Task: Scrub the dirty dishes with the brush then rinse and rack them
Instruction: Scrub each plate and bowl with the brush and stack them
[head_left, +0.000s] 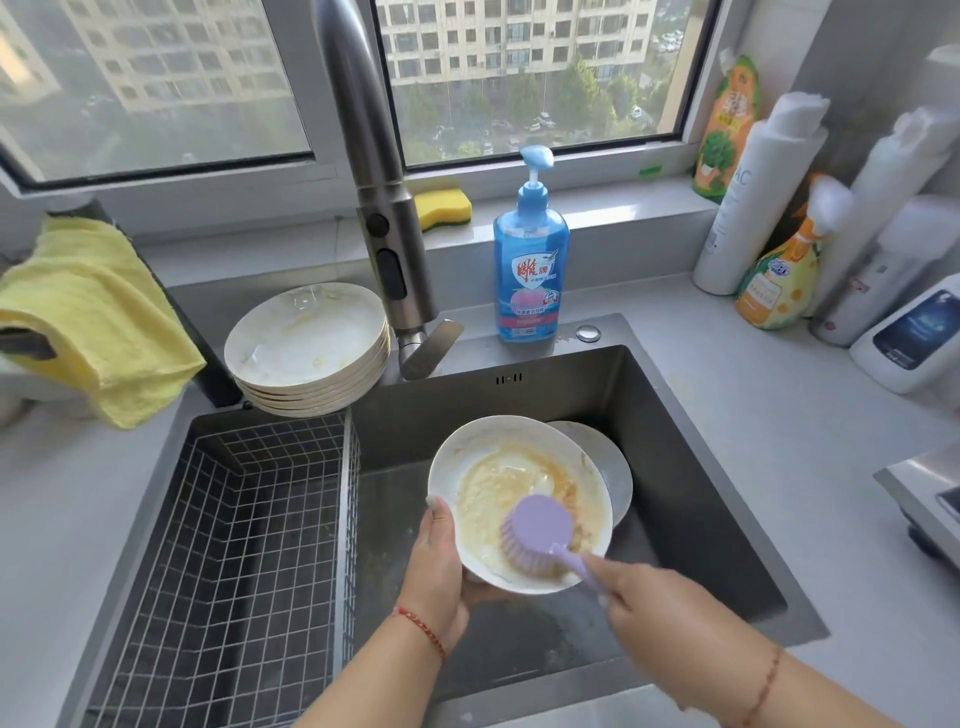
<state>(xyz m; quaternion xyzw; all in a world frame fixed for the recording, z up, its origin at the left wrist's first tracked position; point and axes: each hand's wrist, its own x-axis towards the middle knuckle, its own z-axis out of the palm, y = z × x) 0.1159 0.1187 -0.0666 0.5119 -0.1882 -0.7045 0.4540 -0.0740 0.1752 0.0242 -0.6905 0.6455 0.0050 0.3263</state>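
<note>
— So where's the brush (537, 538) against the plate (519, 501)?
— Bristles on its greasy centre, handle running down-right into the right hand (641, 605), grip clamped on it. Left hand (436, 571) clamps the plate's near-left rim, over the sink (675, 415).
— Obstacles?
— Another plate (605, 462) behind; wire rack (234, 545) left, dirty stack (309, 345) beyond.

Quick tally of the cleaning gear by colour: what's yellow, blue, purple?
Yellow: 2, the towel and the sponge
Blue: 1, the soap bottle
Purple: 1, the brush in the right hand
Total: 4
</note>
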